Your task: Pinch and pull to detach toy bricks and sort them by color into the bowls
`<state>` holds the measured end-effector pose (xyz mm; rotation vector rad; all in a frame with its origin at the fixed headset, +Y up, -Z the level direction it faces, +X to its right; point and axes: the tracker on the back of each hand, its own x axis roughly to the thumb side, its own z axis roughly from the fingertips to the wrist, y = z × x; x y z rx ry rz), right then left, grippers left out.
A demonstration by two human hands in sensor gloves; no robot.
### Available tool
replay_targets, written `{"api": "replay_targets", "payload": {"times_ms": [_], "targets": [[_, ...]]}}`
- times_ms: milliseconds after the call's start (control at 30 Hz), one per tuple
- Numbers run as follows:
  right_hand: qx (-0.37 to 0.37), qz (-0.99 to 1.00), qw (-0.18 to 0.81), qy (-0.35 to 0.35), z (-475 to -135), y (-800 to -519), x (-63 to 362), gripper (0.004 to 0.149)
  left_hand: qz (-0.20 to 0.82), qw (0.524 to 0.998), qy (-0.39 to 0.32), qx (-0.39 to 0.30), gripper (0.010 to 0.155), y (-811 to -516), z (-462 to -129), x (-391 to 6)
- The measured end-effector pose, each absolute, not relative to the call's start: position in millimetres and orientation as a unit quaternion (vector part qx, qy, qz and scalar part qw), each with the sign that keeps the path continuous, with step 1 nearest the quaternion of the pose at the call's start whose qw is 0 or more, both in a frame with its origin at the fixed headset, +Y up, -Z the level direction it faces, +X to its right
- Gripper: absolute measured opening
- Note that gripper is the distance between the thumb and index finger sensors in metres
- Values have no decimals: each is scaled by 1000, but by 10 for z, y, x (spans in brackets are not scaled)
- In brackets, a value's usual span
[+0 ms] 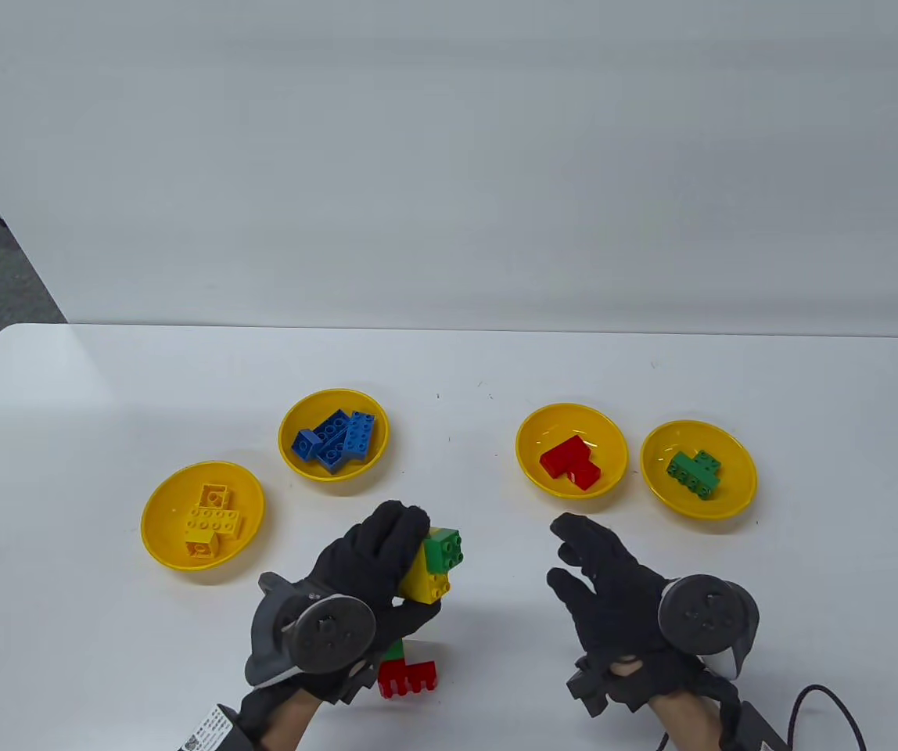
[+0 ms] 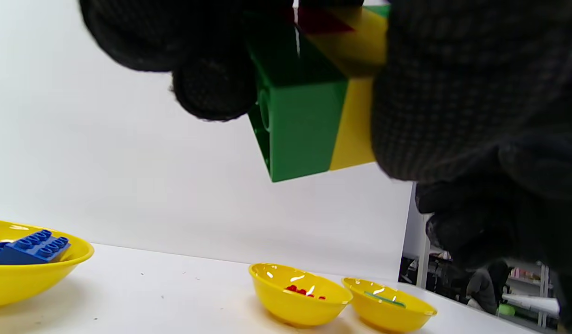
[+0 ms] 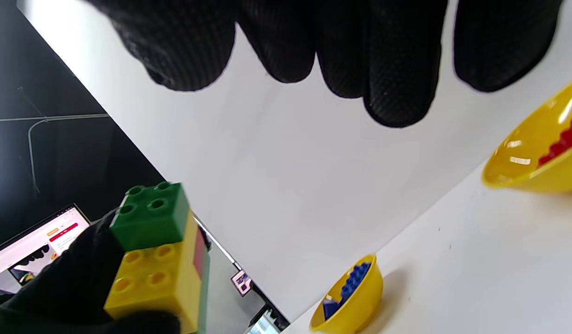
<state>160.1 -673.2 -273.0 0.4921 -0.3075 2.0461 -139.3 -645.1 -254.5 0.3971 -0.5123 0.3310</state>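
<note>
My left hand [image 1: 414, 566] grips a brick stack off the table, fingers over the top and thumb underneath. A green brick [image 1: 444, 550] [image 2: 304, 120] [image 3: 151, 218] sits at its far end on a yellow brick [image 1: 425, 583] [image 3: 146, 278]. More green and a red brick [image 1: 408, 679] show below the hand; the joint between them is hidden. My right hand [image 1: 568, 557] hovers to the right, fingers [image 3: 388, 69] spread, holding nothing. The four yellow bowls hold yellow bricks [image 1: 159, 540], blue bricks [image 1: 324, 403], red bricks [image 1: 566, 418] and green bricks [image 1: 730, 501].
The bowls stand in an arc beyond both hands. A cable [image 1: 832, 704] trails from the right wrist at the table's near edge. A grey wall backs the table; floor shows past its left end.
</note>
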Motion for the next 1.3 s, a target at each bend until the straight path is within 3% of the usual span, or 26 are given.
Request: {"api": "replay_targets", "payload": {"times_ms": [167,267,467,600,800,867,1000,1100,1167,1300], "targets": [[220,814,536,-47,-2715,-6814,1318,78,89,939,-264,203,101,-6520,-2353,-1128],[225,803,550,-41,-2665,-6813,1214,80,47,933,-284,215,101,-6544,-2235,-972],[230,805,543,-62,-2614,-6791,1159,65,55,925,-308,215,100,-6588,-2166,-899],[224,812,533,-73,-2589,-6776,1146,62,54,920,-322,219,99,-6578,-2160,-893],[212,750,626,-27,-2662,-6741,1285,61,192,916,-311,167,99,-6540,-2302,-1097],[201,734,645,-69,-2670,-6542,1463,59,200,919,-295,171,99,-6500,-2319,-1172],[161,774,587,-176,-2878,-6009,2065,49,220,919,-268,188,99,-6419,-2352,-1337],[99,842,493,-193,-3183,-5827,2442,45,251,918,-248,181,99,-6415,-2408,-1434],[61,886,420,-185,-3391,-5856,2597,44,268,916,-240,177,99,-6438,-2437,-1472],[-33,952,278,-124,-3850,-6325,2885,51,280,919,-229,157,99,-6474,-2488,-1527]]}}
